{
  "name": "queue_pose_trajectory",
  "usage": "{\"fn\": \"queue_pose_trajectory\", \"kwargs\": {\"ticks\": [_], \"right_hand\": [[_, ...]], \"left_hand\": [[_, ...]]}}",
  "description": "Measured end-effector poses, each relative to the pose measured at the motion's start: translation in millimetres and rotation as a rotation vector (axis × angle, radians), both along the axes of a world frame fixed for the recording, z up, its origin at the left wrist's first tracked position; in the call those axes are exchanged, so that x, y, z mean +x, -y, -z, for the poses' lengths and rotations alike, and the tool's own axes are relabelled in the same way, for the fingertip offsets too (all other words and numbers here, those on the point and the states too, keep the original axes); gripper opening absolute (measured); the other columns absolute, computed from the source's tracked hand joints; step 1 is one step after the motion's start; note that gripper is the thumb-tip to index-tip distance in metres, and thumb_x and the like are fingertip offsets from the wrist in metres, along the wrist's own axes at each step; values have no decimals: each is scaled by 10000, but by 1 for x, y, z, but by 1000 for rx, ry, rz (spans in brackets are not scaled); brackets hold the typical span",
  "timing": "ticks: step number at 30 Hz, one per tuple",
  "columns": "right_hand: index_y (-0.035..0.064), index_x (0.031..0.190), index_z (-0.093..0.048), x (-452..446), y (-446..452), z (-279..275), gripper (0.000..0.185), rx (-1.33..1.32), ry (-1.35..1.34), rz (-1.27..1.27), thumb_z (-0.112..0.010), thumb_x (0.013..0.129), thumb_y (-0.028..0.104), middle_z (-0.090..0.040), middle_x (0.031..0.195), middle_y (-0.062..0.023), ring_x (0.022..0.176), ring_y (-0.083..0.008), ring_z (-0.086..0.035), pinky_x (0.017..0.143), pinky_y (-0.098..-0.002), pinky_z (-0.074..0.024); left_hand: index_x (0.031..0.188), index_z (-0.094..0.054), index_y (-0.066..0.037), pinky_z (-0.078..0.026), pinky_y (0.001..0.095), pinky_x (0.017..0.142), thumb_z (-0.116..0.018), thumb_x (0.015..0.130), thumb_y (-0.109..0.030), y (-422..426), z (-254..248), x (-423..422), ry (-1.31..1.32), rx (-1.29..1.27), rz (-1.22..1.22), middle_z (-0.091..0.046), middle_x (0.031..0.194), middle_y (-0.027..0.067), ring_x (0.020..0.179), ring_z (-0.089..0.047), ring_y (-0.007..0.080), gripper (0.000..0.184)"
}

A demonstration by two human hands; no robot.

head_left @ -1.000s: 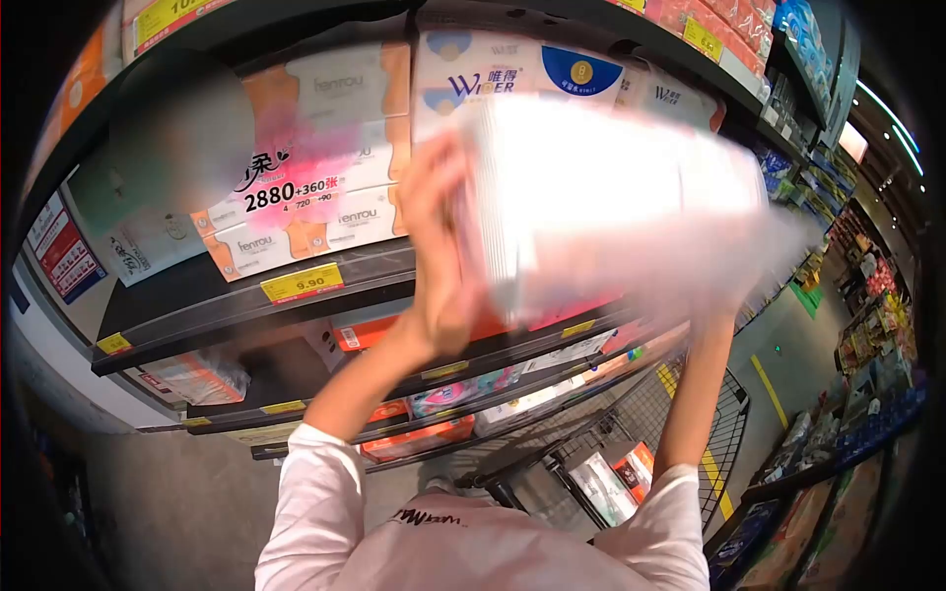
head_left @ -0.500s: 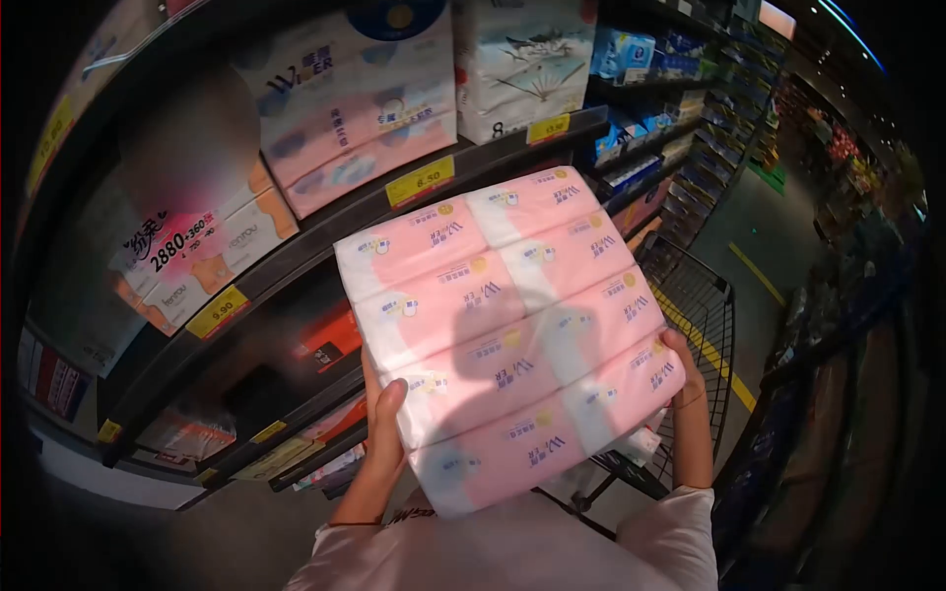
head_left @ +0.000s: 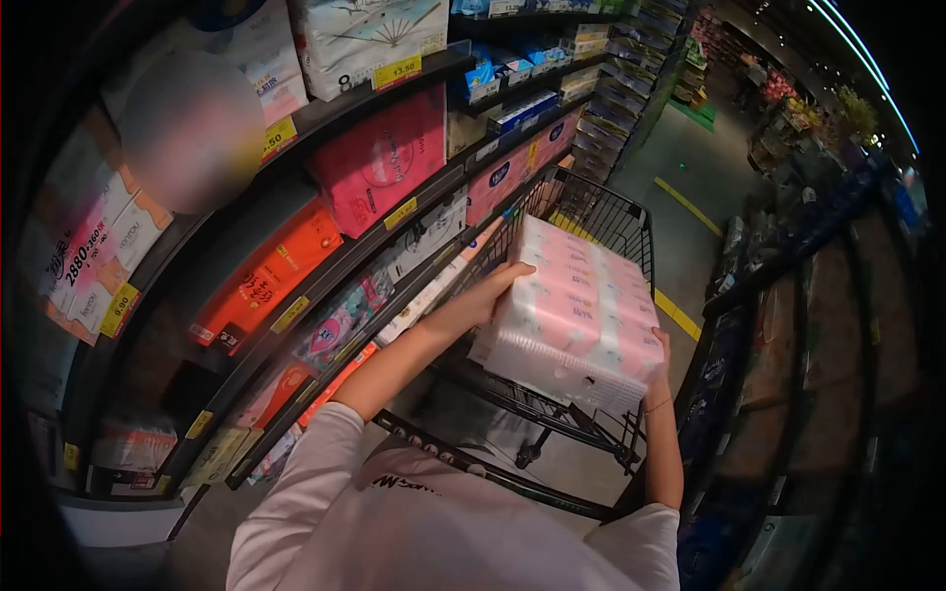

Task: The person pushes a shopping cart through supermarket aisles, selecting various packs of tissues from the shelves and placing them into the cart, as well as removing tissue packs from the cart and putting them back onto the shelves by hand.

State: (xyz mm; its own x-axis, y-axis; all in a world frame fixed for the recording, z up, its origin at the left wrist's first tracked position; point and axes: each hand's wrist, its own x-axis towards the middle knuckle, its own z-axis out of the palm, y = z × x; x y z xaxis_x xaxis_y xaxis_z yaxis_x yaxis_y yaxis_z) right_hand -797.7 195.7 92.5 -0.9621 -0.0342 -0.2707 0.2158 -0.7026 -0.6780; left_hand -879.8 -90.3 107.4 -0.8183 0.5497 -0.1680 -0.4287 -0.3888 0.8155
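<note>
Between my two hands is a pink and white multipack of tissues (head_left: 576, 310) in clear plastic wrap. My left hand (head_left: 501, 289) grips its left side, the thumb on the top edge. On the right side, my right hand (head_left: 658, 379) holds the lower corner, its fingers partly hidden by the pack. The pack is tilted over the black wire shopping cart (head_left: 631, 222), covering much of its basket. Whether the pack touches the cart I cannot tell.
Shelves of tissue packs line the left, with an orange pack (head_left: 271, 271), a pink pack (head_left: 384, 163) and yellow price tags (head_left: 397, 71). Dark shelving (head_left: 778, 394) stands on the right. An aisle floor (head_left: 655, 163) with yellow lines runs ahead.
My hands have carried the tissue multipack away from the shelf, forward and to the right, over the cart. My view has turned right, showing more of the cart and aisle.
</note>
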Motion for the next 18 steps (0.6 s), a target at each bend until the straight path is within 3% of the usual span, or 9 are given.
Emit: {"fn": "queue_pose_trajectory", "kwargs": {"ticks": [2,5,7,9,11,12,13,15,18], "right_hand": [[-21,1077,-383,-12,-21,41,523,-101,89,-54,-452,672,302,-504,966,-170,856,-282,-513,753,-353,-425],[-22,1084,-376,-37,-44,96,563,-105,93,-98,-463,646,322,-502,965,-175,858,-306,-506,757,-366,-420],[-20,1052,-421,-54,-62,131,537,-86,65,-100,-480,660,341,-506,969,-175,857,-289,-507,759,-365,-414],[-21,1046,-427,-71,-70,148,534,-47,80,-84,-485,660,343,-507,968,-172,857,-283,-507,756,-364,-415],[-23,1040,-433,-81,-75,162,532,-3,102,-69,-489,661,346,-509,968,-170,858,-277,-507,752,-363,-416],[-23,1037,-436,-85,-76,167,531,19,118,-67,-492,661,347,-510,968,-168,858,-274,-507,750,-362,-416],[-24,1034,-439,-87,-78,175,530,49,137,-58,-494,661,348,-511,968,-167,859,-271,-507,748,-361,-416],[-25,1028,-445,-88,-77,189,528,116,177,-53,-498,661,351,-512,968,-164,859,-265,-508,745,-360,-417],[-26,1019,-454,-85,-69,212,525,255,241,-68,-505,662,355,-514,967,-161,860,-256,-508,739,-358,-418]], "left_hand": [[1141,-333,-20,-388,336,803,-444,767,-297,-24,30,-13,60,40,126,-441,1078,127,959,-460,218,479],[1095,-391,7,-404,366,782,-407,777,-329,-50,61,-34,368,-101,0,-467,1045,152,915,-493,246,463],[1097,-392,8,-425,375,746,-382,781,-365,-65,88,-45,294,-113,-124,-457,1050,169,899,-502,248,489],[1116,-381,15,-369,360,824,-376,784,-395,-72,70,-44,258,-181,-161,-431,1098,160,977,-454,245,528],[1102,-405,15,-319,334,865,-313,786,-460,-75,94,-59,-62,-676,-353,-442,1099,181,1020,-425,270,578],[1099,-407,17,-277,333,892,-311,776,-488,-76,107,-66,-107,-700,-346,-410,1128,207,1073,-373,285,608],[1096,-404,22,-288,344,881,-336,774,-457,-76,147,-84,-212,-651,-276,-410,1120,218,1067,-375,305,580],[1089,-404,23,-294,352,877,-359,774,-399,-76,157,-81,-213,-856,-258,-406,1126,212,1056,-385,314,528],[1069,-430,5,-304,360,869,-371,771,-356,-70,203,-88,-236,-843,-270,-428,1102,209,1028,-406,325,472]]}}
